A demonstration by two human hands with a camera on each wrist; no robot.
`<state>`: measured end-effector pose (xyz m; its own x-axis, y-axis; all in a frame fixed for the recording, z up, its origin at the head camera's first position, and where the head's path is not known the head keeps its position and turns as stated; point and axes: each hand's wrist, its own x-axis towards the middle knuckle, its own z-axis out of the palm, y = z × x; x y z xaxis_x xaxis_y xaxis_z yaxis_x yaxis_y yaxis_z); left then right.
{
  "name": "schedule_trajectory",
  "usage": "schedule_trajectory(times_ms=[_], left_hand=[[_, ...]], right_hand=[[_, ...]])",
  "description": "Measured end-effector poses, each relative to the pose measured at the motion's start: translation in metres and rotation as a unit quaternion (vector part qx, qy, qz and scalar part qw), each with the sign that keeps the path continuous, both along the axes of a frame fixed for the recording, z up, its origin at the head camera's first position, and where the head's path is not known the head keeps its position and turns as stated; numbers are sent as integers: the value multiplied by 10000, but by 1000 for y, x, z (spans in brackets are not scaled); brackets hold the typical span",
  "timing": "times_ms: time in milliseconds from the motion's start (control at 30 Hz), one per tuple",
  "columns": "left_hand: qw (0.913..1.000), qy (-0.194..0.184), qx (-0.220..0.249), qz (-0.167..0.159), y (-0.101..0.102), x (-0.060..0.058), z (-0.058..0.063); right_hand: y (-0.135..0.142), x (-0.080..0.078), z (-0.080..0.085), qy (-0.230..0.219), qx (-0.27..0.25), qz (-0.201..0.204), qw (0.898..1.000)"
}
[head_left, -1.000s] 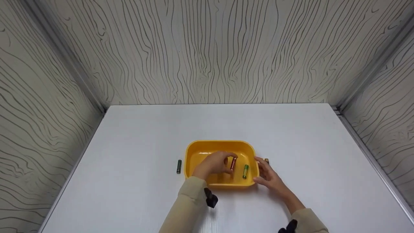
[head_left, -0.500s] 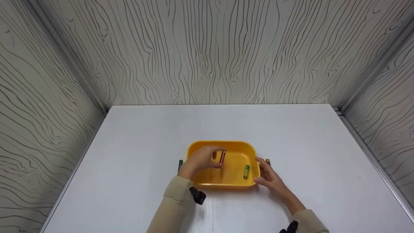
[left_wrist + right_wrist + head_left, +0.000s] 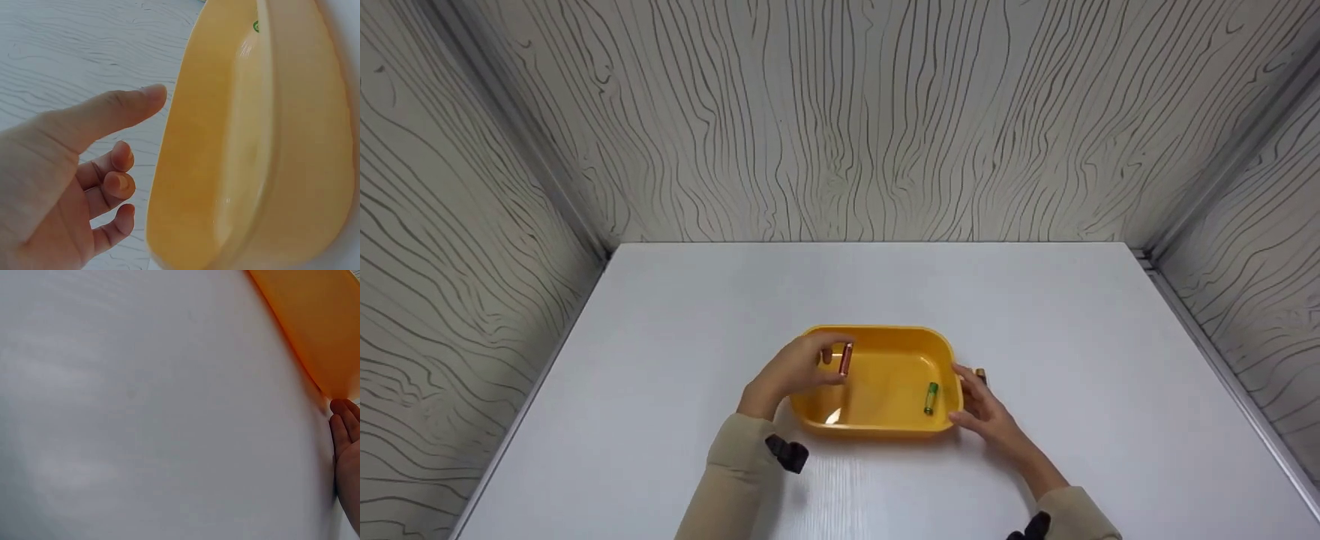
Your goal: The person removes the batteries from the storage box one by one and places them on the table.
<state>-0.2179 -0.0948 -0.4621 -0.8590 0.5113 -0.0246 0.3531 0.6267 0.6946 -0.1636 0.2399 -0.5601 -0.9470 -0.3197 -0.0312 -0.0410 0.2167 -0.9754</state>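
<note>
Nearest me, my tan sleeves (image 3: 735, 457) reach in over the white table (image 3: 690, 337); my right hand (image 3: 994, 420), thumb and fingers spread apart, touches the yellow tray (image 3: 877, 430) from outside at its right end, while my left hand (image 3: 791, 369) pinches the red battery (image 3: 846, 360) between thumb and forefinger above the tray's left part. Green battery (image 3: 931, 398) lies inside near the right wall; a gold-ended battery (image 3: 981, 374), partly hidden, lies just beyond my right hand; farthest off, a wood-grain panel (image 3: 840, 135)
</note>
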Motion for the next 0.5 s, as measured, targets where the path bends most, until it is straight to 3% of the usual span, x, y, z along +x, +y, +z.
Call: schedule_trajectory(times_ms=[300,500], left_hand=[[9982,-232,424,355,-34,0,-7],[9951,-388,580,694,-50,1,-11]], right_hand=[[3,0,-2,269,-128,197,9994],[0,1,0,39,-6,34,10000]])
